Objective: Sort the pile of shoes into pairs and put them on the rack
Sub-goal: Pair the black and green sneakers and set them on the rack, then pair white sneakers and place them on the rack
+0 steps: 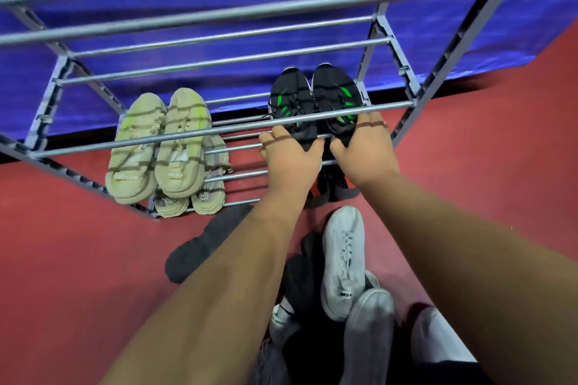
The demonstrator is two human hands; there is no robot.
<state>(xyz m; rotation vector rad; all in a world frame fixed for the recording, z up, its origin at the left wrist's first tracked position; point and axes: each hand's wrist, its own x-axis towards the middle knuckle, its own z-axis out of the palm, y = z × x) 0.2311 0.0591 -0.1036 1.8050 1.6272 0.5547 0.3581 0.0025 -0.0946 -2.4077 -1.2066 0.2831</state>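
Shoes lie heaped nearest you on the red floor [78, 259], short of the rack [403, 72]: a white sneaker [344, 262] among dark and grey ones. Your left hand [289, 156] and right hand [362, 150] reach under the rack's front bar, fingers spread flat over the heels of the black-and-green sneakers [312, 97], pressing rather than gripping. That pair sits side by side at the rack's right end; beige shoes [162, 141] sit at its left end, another beige pair below them.
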